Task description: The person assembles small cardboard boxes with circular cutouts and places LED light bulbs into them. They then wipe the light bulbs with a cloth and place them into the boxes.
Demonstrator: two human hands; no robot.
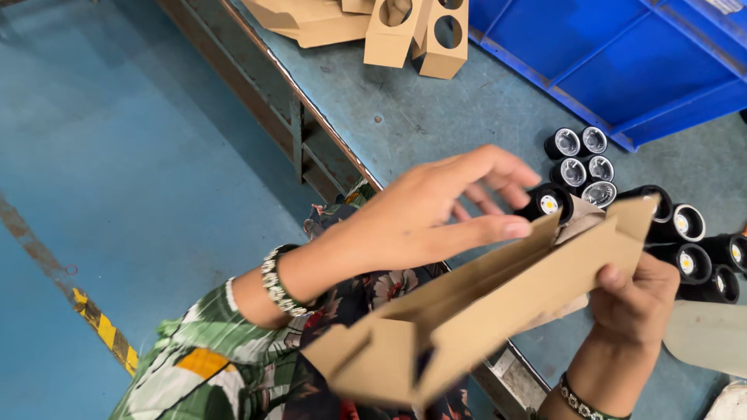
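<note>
right hand (634, 299) gripping cardboard box (482, 303), left hand (436, 206) at black lamp (547, 202)

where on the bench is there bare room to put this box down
Bare bench top lies between the cardboard inserts at the far edge, the blue bin and the black lamps. It is crowded at the right, where the lamps cluster beside the right hand gripping the cardboard box. The left hand hovers over its open end.

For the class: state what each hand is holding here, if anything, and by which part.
Right hand grips the open brown cardboard box at its far end. Left hand holds nothing.
</note>
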